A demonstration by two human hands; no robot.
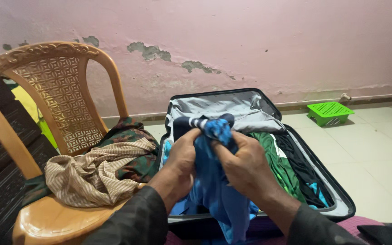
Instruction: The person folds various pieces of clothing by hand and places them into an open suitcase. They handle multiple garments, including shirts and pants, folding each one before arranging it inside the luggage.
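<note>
Both hands were bunched up on a blue garment (214,181), held over the near end of the open suitcase (341,199); left hand (182,159) and right hand (246,165) had fingers curled tight into the cloth; a plastic chair (60,90) stood at left with a beige striped cloth (96,174) on it; a green basket (330,112) sat far right.
</note>
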